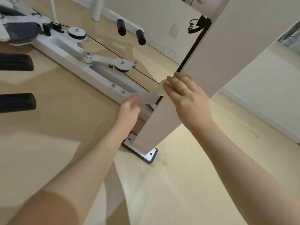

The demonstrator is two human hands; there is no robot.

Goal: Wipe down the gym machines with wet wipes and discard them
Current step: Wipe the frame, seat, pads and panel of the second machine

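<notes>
Pressing a wipe (161,88), mostly hidden under its fingers, the right hand (186,98) rubs the post (219,54); left hand (129,109) relaxed, empty.

A tall post (211,62) of smooth, matt, pale painted metal stands on a shinier metal foot plate (146,154) edged in black. A white wipe (161,88), soft and crumpled like damp cloth, lies against the post. The low frame (73,62) is white painted metal with bright steel bolts (113,85) and a thin black cable (103,45). Black handles (16,102) look like matt foam or rubber. The floor (48,127) is smooth, pale wood-look, with a slight sheen.
</notes>
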